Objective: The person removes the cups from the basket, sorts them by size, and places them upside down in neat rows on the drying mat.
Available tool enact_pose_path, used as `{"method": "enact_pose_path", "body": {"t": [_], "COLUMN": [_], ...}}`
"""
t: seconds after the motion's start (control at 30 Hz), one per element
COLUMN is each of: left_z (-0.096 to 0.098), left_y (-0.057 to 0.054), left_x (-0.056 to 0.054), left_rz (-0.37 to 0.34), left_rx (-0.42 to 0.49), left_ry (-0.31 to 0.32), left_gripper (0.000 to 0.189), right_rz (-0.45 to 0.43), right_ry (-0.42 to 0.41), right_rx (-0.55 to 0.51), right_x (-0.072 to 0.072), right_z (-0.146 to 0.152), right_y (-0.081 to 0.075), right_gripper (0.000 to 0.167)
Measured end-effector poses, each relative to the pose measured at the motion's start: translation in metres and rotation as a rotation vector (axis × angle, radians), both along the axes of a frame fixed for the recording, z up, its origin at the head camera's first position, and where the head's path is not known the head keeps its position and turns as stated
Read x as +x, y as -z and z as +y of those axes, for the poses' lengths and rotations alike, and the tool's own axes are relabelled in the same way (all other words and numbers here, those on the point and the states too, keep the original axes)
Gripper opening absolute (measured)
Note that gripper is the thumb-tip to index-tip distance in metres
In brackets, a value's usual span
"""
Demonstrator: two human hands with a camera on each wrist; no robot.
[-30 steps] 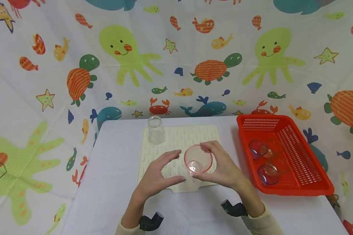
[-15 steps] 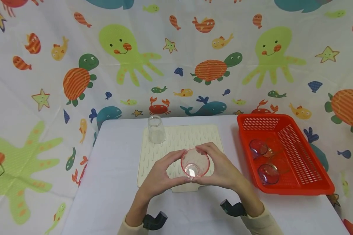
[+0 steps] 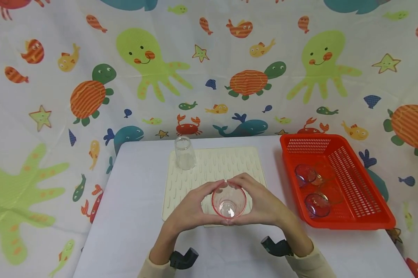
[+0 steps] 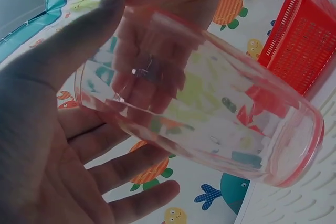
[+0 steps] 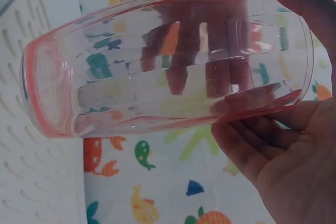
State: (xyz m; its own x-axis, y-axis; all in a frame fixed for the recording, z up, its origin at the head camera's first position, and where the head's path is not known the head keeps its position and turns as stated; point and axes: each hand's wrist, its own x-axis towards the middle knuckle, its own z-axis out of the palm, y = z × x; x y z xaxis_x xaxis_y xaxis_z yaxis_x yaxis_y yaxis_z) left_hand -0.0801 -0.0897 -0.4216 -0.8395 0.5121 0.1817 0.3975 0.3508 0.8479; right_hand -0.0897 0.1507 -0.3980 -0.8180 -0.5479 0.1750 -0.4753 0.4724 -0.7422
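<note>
A clear drinking glass with a pink tint [image 3: 228, 200] is held over the pale drying mat [image 3: 214, 166], its mouth toward the head camera. My left hand [image 3: 191, 206] curves round one side near the rim, thumb in front and fingers behind. Opposite it, my right hand [image 3: 261, 200] grips the other side, and the thumbs meet at the near side. In the left wrist view the pink glass [image 4: 210, 108] shows its base tilted toward the mat. The right wrist view shows the pink glass [image 5: 142, 66] side-on, with right fingers [image 5: 252, 140] along its wall.
An upside-down clear glass [image 3: 185, 154] stands on the mat's far left corner. At right, a red plastic basket [image 3: 362, 189] holds several tinted glasses, such as a purple-rimmed one [image 3: 317, 205]. A white cloth [image 3: 132, 185] covers the table; a sea-animal curtain [image 3: 209, 69] hangs behind.
My left hand has come in from the left and now holds the pink glass along with my right hand. The glass has shifted slightly left and nearer.
</note>
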Motion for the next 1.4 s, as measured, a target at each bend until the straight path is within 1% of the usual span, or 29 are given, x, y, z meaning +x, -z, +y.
{"method": "enact_pose_path", "body": {"t": [0.17, 0.3, 0.47, 0.63, 0.77, 0.93, 1.0, 1.2, 1.33, 1.4], "left_z": [0.001, 0.002, 0.004, 0.005, 0.005, 0.006, 0.007, 0.007, 0.007, 0.007], "left_y": [0.000, -0.001, 0.000, 0.002, 0.005, 0.006, 0.006, 0.006, 0.005, 0.004], "left_x": [0.001, 0.001, 0.000, 0.000, 0.001, 0.001, 0.002, 0.002, 0.002, 0.002], "left_rz": [-0.009, 0.003, 0.060, 0.107, 0.146, 0.199, 0.210, 0.237, 0.259, 0.263], "left_rx": [0.013, 0.049, 0.106, 0.140, 0.146, 0.146, 0.147, 0.163, 0.164, 0.160], "left_ry": [0.019, 0.023, 0.030, 0.028, 0.016, 0.002, -0.007, -0.031, -0.055, -0.068], "left_gripper": [0.098, 0.095, 0.089, 0.087, 0.085, 0.084, 0.084, 0.082, 0.082, 0.083], "right_rz": [0.003, 0.002, 0.000, -0.009, -0.028, -0.030, -0.029, -0.055, -0.077, -0.106], "right_ry": [-0.027, -0.035, -0.058, -0.065, -0.068, -0.071, -0.071, -0.071, -0.072, -0.062], "right_rx": [-0.007, -0.010, -0.024, -0.048, -0.058, -0.052, -0.060, -0.111, -0.148, -0.165], "right_x": [0.001, 0.001, 0.001, 0.001, 0.002, 0.003, 0.003, 0.002, 0.002, 0.003], "right_z": [0.001, 0.001, 0.003, 0.003, 0.004, 0.005, 0.005, 0.004, 0.000, -0.001], "right_y": [0.000, 0.000, 0.001, 0.001, 0.002, 0.003, 0.004, 0.016, 0.030, 0.038], "right_gripper": [0.087, 0.087, 0.089, 0.091, 0.094, 0.094, 0.094, 0.093, 0.090, 0.091]}}
